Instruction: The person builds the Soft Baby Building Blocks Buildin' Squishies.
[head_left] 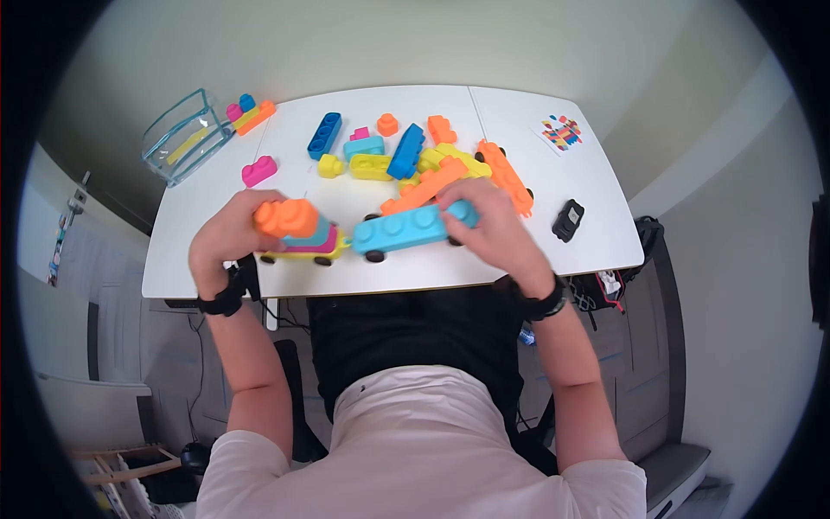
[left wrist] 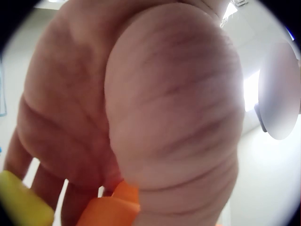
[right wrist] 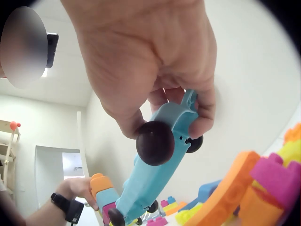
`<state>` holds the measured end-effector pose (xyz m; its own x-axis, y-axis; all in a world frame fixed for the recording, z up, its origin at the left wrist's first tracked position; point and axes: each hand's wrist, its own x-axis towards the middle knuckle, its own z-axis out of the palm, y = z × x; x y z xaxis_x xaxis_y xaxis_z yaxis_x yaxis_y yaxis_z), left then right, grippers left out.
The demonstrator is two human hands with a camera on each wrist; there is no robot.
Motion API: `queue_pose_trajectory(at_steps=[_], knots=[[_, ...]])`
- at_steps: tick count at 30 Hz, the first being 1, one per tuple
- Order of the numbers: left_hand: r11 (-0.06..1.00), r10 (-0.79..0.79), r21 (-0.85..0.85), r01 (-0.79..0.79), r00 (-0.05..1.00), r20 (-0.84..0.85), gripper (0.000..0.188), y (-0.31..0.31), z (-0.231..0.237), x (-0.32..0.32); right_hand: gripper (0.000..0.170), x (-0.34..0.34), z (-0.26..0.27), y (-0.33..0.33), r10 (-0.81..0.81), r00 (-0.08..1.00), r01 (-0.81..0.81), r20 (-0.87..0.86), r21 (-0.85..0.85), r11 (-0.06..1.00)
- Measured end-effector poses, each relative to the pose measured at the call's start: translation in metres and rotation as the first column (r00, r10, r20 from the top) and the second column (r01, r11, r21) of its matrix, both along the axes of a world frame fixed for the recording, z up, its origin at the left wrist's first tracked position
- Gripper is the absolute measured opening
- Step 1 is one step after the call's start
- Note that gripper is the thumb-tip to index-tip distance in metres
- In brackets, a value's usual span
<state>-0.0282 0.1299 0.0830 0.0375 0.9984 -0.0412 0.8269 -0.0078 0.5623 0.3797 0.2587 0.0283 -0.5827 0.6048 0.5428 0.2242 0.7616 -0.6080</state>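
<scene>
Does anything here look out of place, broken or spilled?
Nothing looks damaged or spilled, as far as these views show. The long orange brick lies askew in the jumbled heap beside the yellow bricks, but that looks ordinary for loose toys. The light blue wagon in the right hand appears intact.

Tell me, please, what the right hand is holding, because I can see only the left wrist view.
Observer: The right hand has its grip on one end of a light-blue wheeled wagon.
Operator: Thank you; what is directly under the orange block that I can see?
Observer: A light-blue block.
Operator: And is another wheeled toy on the table?
Observer: Yes, an orange wagon rests there, with black wheels.
</scene>
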Motion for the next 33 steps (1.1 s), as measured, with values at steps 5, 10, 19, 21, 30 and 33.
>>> queue_pose_trajectory(at_steps=[5, 10, 19, 21, 30, 33], knots=[[0.96, 0.159, -0.217, -0.179, 0.981, -0.109, 0.073, -0.002, 0.0, -0.018, 0.022, -0.031, -0.038, -0.025, 0.166, 0.975, -0.138, 0.15, -0.182, 0.974], [0.926, 0.252, -0.252, -0.28, 0.958, -0.14, 0.076, 0.017, -0.031, -0.048, 0.026, -0.044, -0.067, -0.029, 0.272, 0.946, -0.227, 0.174, -0.243, 0.943], [0.952, 0.178, -0.261, -0.159, 0.983, 0.052, 0.077, 0.019, -0.033, -0.052, 0.025, -0.046, -0.091, -0.026, 0.141, 0.977, -0.109, 0.161, -0.193, 0.975], [0.948, 0.163, -0.291, -0.129, 0.982, 0.096, 0.077, 0.021, -0.033, -0.05, 0.025, -0.047, -0.093, -0.027, 0.077, 0.987, -0.06, 0.143, -0.121, 0.991], [0.953, 0.185, -0.229, -0.198, 0.98, -0.077, 0.075, 0.02, -0.025, -0.032, 0.024, -0.051, -0.085, -0.03, 0.022, 0.973, 0.025, 0.228, -0.202, 0.979], [0.966, 0.162, -0.19, -0.174, 0.984, -0.075, 0.071, 0.026, -0.029, -0.025, 0.025, -0.051, -0.086, -0.029, -0.006, 0.976, 0.044, 0.217, -0.169, 0.985]])
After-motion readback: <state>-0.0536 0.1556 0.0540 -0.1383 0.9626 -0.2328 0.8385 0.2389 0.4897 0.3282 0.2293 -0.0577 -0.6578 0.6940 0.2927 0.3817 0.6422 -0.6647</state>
